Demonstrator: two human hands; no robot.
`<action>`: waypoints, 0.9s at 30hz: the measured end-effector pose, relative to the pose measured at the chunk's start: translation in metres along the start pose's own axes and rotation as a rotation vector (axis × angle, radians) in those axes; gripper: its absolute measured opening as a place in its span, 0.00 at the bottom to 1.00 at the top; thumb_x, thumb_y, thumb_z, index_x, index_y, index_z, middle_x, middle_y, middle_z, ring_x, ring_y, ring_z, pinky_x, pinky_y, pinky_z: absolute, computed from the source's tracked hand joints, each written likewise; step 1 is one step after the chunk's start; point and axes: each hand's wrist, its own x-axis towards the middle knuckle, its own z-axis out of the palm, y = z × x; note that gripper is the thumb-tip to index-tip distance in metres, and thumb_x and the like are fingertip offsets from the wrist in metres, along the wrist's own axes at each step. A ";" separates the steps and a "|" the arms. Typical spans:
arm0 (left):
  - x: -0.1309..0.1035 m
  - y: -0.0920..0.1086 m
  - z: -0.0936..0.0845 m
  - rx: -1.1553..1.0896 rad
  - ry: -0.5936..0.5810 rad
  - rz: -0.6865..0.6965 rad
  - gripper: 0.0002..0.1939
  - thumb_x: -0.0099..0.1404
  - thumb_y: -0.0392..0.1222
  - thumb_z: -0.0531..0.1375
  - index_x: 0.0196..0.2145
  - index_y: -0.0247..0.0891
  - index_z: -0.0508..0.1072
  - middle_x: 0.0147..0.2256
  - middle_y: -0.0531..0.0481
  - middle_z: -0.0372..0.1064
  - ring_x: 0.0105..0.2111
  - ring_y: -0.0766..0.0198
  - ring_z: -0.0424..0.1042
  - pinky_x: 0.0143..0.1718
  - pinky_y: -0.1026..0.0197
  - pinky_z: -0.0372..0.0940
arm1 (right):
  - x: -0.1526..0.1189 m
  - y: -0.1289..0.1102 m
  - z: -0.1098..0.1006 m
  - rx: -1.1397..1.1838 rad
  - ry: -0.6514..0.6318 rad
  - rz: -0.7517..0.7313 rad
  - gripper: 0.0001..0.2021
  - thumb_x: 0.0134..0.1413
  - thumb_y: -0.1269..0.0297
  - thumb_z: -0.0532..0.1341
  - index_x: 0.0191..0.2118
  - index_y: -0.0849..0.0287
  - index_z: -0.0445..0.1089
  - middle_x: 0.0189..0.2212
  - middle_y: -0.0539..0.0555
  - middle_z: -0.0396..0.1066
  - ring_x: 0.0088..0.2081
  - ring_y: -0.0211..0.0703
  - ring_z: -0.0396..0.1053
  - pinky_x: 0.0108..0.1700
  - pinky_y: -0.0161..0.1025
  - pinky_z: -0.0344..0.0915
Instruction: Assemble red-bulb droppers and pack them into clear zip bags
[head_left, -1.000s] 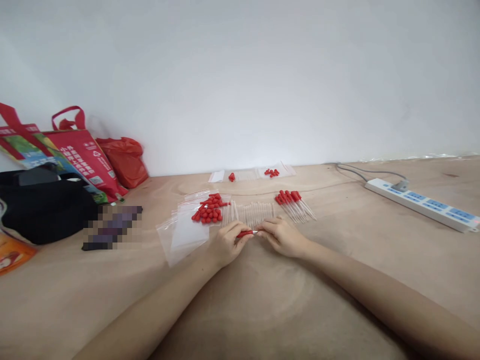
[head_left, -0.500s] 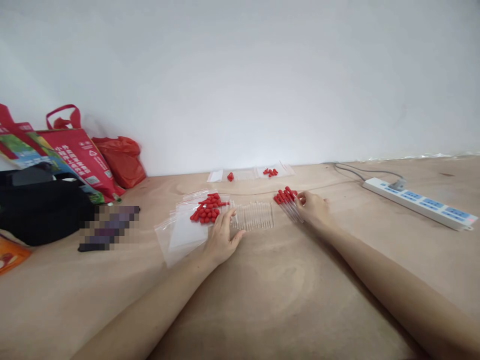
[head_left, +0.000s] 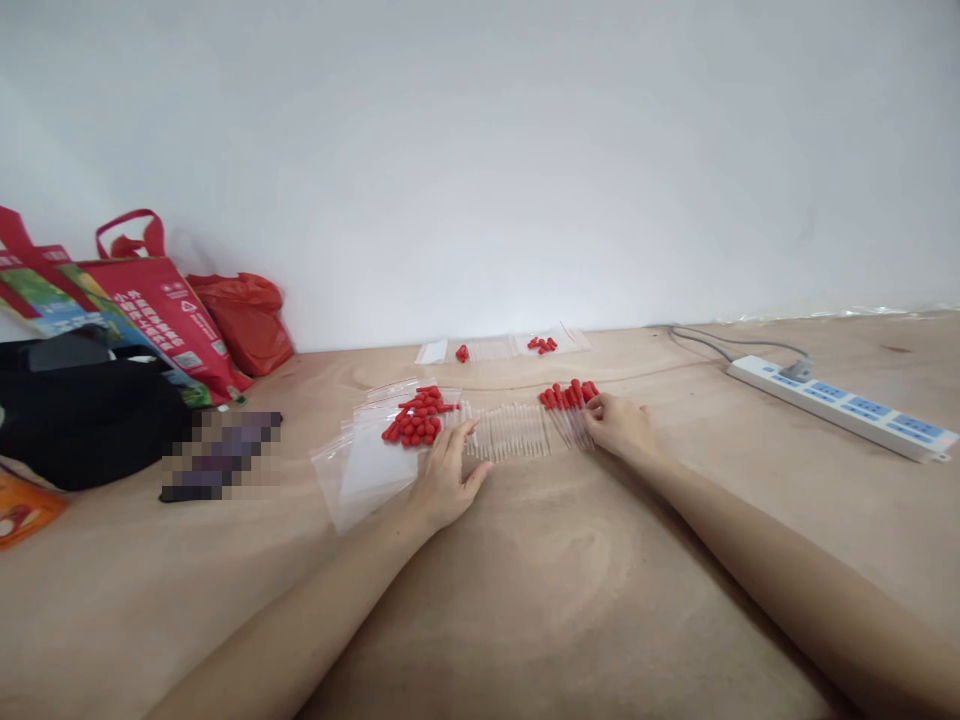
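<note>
My left hand (head_left: 444, 480) rests on the table with fingers spread, at the left end of a row of thin clear glass tubes (head_left: 514, 430). Beside its fingertips, a pile of red rubber bulbs (head_left: 412, 425) lies on clear zip bags (head_left: 356, 480). At the right end of the row is a bunch of glass droppers with red bulbs (head_left: 568, 395), lying side by side. My right hand (head_left: 619, 425) has its fingers curled against the rightmost droppers, thumb and fingertips closed at their edge. The exact grip is partly hidden.
Near the wall lie bags with red bulbs (head_left: 541, 345) and clear tubes. A power strip (head_left: 840, 405) with a plugged-in cable is at right. To the left stand a red shopping bag (head_left: 161, 310), a red plastic bag (head_left: 247, 320), a black item (head_left: 90, 430) and a blurred-out dark object (head_left: 225, 455).
My right hand has moved slightly left. The red-bulbed droppers have shifted left with it, against the row of tubes, and lie straighter. My left hand has stayed in place.
</note>
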 end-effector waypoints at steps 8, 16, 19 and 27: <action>0.006 0.000 -0.008 0.196 0.126 -0.051 0.19 0.55 0.40 0.56 0.46 0.37 0.62 0.42 0.44 0.63 0.43 0.54 0.61 0.44 0.52 0.56 | -0.004 -0.004 -0.001 0.003 0.110 -0.075 0.11 0.49 0.61 0.51 0.35 0.58 0.67 0.31 0.53 0.72 0.35 0.44 0.67 0.38 0.41 0.49; 0.018 -0.026 -0.027 0.458 0.213 -0.343 0.11 0.53 0.47 0.58 0.34 0.41 0.69 0.36 0.47 0.64 0.41 0.53 0.61 0.40 0.53 0.53 | -0.008 -0.048 0.005 -0.094 -0.055 -0.163 0.13 0.49 0.59 0.50 0.28 0.57 0.70 0.30 0.56 0.71 0.37 0.47 0.65 0.41 0.44 0.48; 0.018 -0.035 -0.029 0.471 0.203 -0.323 0.11 0.52 0.50 0.58 0.29 0.41 0.70 0.35 0.48 0.64 0.41 0.53 0.61 0.40 0.53 0.51 | -0.003 -0.055 0.005 -0.175 -0.105 -0.129 0.13 0.48 0.62 0.51 0.29 0.59 0.70 0.30 0.59 0.70 0.39 0.49 0.64 0.43 0.46 0.48; 0.016 -0.042 -0.026 0.510 0.227 -0.263 0.08 0.55 0.47 0.57 0.26 0.40 0.70 0.32 0.47 0.66 0.37 0.52 0.61 0.38 0.51 0.51 | 0.000 -0.063 0.013 -0.237 -0.097 -0.204 0.10 0.44 0.74 0.52 0.31 0.59 0.69 0.33 0.62 0.69 0.44 0.54 0.61 0.45 0.52 0.44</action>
